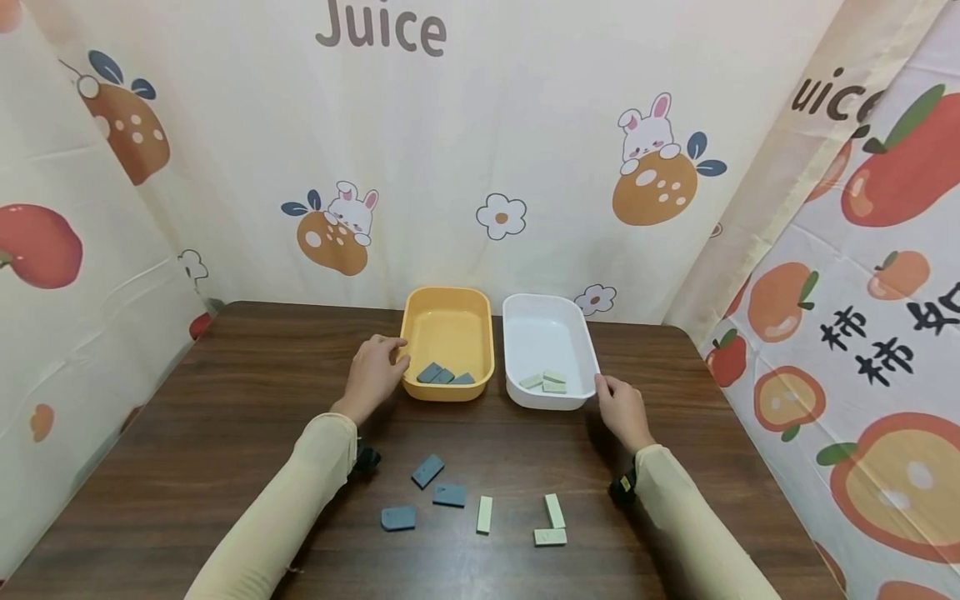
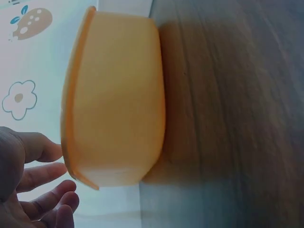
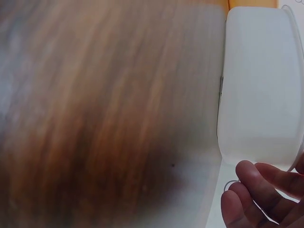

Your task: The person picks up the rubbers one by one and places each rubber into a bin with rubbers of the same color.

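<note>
My left hand (image 1: pixel 372 375) is at the left rim of a yellow plastic bin (image 1: pixel 411 321), its thumb and index finger pinching the edge and the other fingers loosely bent. On the other side, my right hand (image 1: pixel 621 410) holds the right rim of a white plastic bin (image 1: pixel 540 310) near its front corner. Blue-grey flat blocks (image 1: pixel 430 372) lie at the front of the yellow bin. Pale green blocks (image 1: pixel 554 387) lie at the front of the white one. In the wrist views, the yellow bin's side (image 2: pixel 116 95) and the white bin's side (image 3: pixel 261 85) hide their contents.
Nearer on the brown wooden table (image 1: pixel 285 367) lie three blue-grey blocks (image 1: pixel 449 496) and, to their right, three pale green blocks (image 1: pixel 484 515). A printed curtain (image 1: pixel 450 150) hangs behind the table's back edge and along both sides.
</note>
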Demonstrator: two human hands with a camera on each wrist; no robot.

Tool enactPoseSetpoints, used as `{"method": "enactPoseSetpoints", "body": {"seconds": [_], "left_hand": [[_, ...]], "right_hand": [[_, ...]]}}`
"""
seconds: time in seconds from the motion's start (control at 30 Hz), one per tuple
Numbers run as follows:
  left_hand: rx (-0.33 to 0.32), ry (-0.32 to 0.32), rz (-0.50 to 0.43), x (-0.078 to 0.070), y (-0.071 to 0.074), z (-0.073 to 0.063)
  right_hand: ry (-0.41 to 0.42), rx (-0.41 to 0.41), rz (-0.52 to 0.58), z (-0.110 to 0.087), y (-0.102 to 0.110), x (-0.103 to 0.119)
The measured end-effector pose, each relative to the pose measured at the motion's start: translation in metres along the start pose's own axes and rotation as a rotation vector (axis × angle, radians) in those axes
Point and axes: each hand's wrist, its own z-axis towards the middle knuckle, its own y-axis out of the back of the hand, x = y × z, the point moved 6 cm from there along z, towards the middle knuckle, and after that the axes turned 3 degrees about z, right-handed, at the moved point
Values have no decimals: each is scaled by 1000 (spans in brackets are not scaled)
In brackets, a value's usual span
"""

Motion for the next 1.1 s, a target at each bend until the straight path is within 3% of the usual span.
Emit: {"method": "enactPoseSetpoints", "body": {"seconds": [0.47, 0.63, 0.77, 1.1], "left_hand": [[13, 51, -11, 14, -6, -4], [-6, 40, -28, 14, -9, -5], [-34, 17, -27, 14, -10, -7], [-55, 31, -29, 17, -11, -6]], "right_hand": [[1, 8, 4, 2, 0, 1], [-14, 25, 20, -2, 3, 0], [-25, -7, 37, -6, 11, 1], [109, -39, 33, -15, 20, 33]]}}
